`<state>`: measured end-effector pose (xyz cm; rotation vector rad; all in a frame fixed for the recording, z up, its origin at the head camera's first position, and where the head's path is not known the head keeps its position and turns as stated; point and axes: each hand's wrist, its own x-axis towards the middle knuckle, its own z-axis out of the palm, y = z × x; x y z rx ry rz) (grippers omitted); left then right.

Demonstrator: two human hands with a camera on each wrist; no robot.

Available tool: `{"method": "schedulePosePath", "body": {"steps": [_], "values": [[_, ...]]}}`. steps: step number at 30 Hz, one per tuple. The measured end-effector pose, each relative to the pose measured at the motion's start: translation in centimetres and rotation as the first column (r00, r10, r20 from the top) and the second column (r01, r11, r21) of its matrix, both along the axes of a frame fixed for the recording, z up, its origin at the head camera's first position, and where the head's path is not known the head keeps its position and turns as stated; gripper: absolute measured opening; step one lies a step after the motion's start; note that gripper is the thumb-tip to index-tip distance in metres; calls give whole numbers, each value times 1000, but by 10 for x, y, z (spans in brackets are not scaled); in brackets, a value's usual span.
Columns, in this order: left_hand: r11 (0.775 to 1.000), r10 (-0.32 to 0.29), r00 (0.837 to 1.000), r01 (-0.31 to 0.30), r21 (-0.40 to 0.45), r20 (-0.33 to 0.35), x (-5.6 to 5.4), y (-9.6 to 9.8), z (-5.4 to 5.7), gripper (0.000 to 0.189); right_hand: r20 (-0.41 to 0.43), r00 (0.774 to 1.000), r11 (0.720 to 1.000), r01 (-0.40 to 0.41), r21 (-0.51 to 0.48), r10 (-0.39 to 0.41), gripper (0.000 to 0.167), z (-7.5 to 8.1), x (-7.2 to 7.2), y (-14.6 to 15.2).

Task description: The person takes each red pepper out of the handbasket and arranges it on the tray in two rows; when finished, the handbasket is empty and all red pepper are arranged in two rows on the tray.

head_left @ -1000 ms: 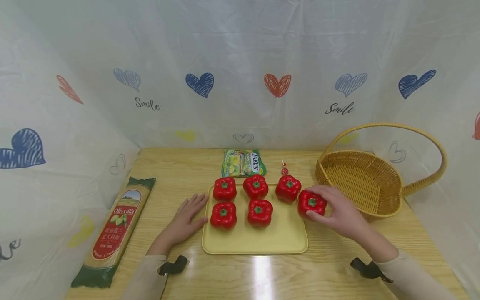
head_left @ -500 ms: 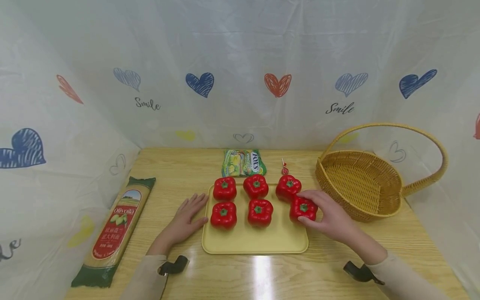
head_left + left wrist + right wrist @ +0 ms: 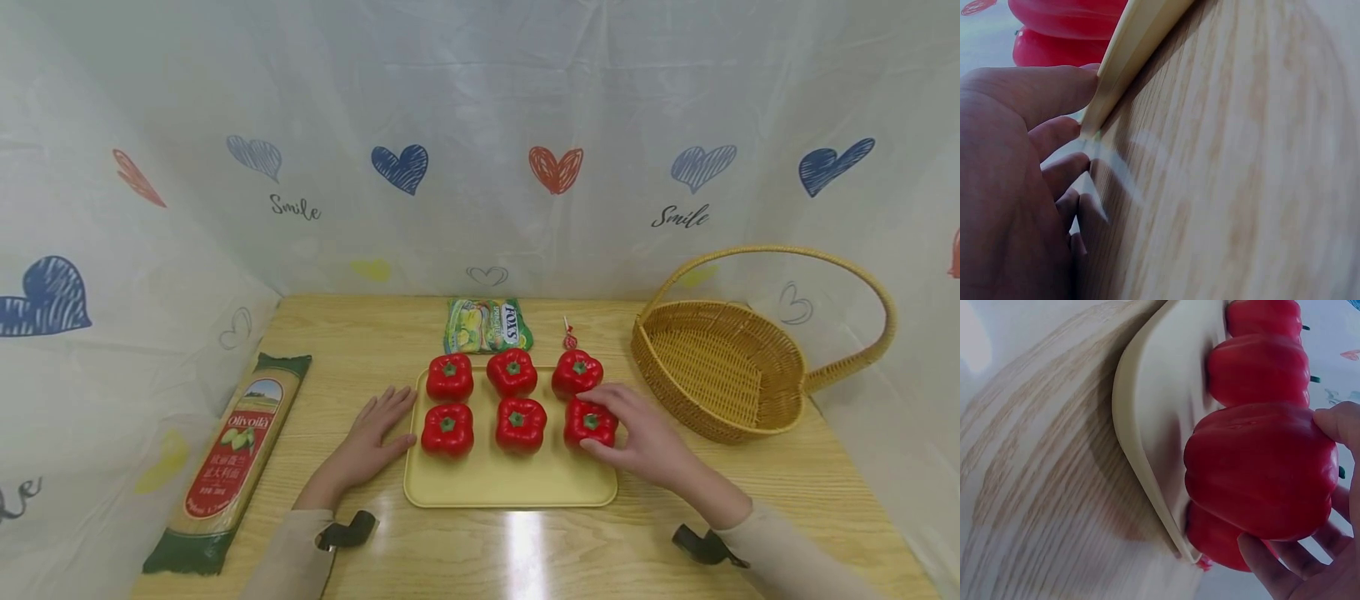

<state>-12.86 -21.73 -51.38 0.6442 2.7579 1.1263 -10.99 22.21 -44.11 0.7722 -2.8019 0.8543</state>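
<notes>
Between thumb and fingers, my right hand [image 3: 637,433] grips a red bell pepper [image 3: 590,422] at the right side of the yellow tray [image 3: 517,487]. In the right wrist view that bell pepper [image 3: 1260,469] appears just over the tray's surface; whether it touches is hard to tell. Several other red bell peppers stand on the tray in two rows, stems up, one [image 3: 577,372] right behind the gripped one and another [image 3: 521,426] to its left. My left hand [image 3: 371,442] touches the tray's left edge, its fingers fairly straight; the left wrist view has its fingertips against the rim [image 3: 1113,69].
A wicker basket [image 3: 712,358] with a tall handle stands at the back right. Behind the tray lie a green candy bag [image 3: 487,326] and a red lollipop [image 3: 570,340]. A long spaghetti pack [image 3: 232,458] lies at the left. A printed sheet hangs around the table.
My right hand has carried the gripped bell pepper leftward from the tray's right edge to a spot in front of the back-right one. The left hand has stayed put.
</notes>
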Motion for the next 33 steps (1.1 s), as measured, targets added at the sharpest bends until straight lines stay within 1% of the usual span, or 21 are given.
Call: {"method": "schedulePosePath", "body": {"steps": [4,12,26,33], "values": [[1000,4,1000,-4,-10,18,0,-1,-1,69,32,999,1000,5,-12,-5,55,-5,0,-4],[1000,4,1000,-4,-13,18,0,-1,0,69,32,999,1000,7,-8,-7,56,-10,0,-6],[1000,3,1000,-2,-11,16,0,-1,0,68,57,998,1000,7,-24,-6,60,-11,-1,-7],[1000,3,1000,-3,-8,16,0,-1,0,68,51,999,1000,4,-15,-3,61,-11,-1,-6]]}}
